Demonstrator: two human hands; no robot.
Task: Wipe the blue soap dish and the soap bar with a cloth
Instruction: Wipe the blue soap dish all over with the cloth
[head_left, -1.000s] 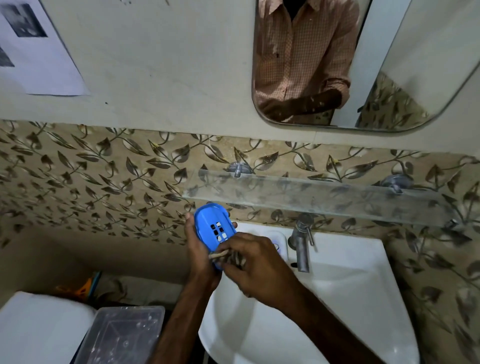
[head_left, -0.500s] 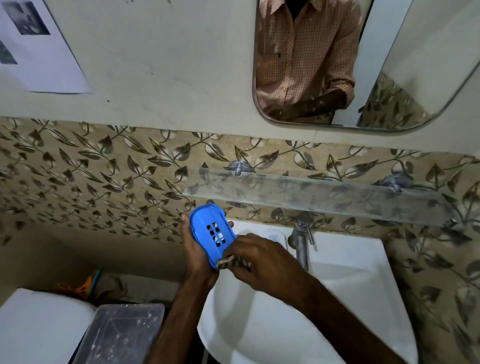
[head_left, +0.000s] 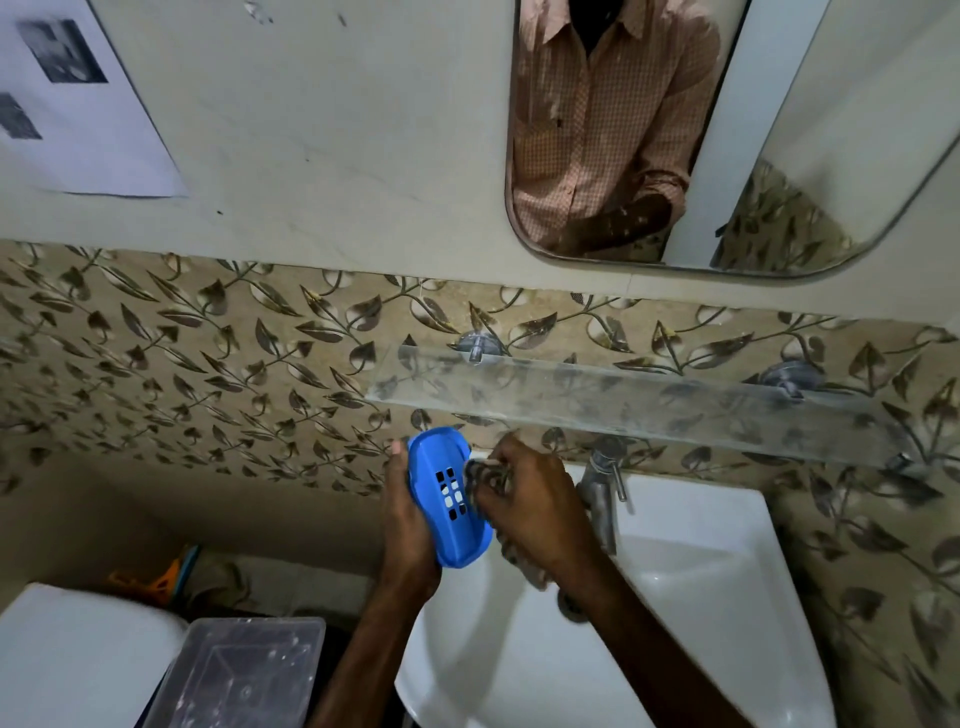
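The blue soap dish (head_left: 447, 493), with a block of small drain holes in its base, is held upright over the left rim of the sink. My left hand (head_left: 408, 512) grips it from the left side and behind. My right hand (head_left: 530, 512) is closed on a dark patterned cloth (head_left: 483, 475) and presses it against the dish's right edge, next to the holes. A loose end of the cloth hangs below the right hand. No soap bar is visible.
A white sink (head_left: 675, 623) lies below the hands, with a metal tap (head_left: 602, 488) just right of my right hand. A clear glass shelf (head_left: 623, 400) juts from the leaf-patterned tiles above. A clear plastic box (head_left: 234, 675) and a white surface sit at lower left. A mirror (head_left: 779, 130) hangs above.
The cloth hand has slid up from the dish's lower end to its right edge. More of the dish's underside now shows, and the view has shifted slightly.
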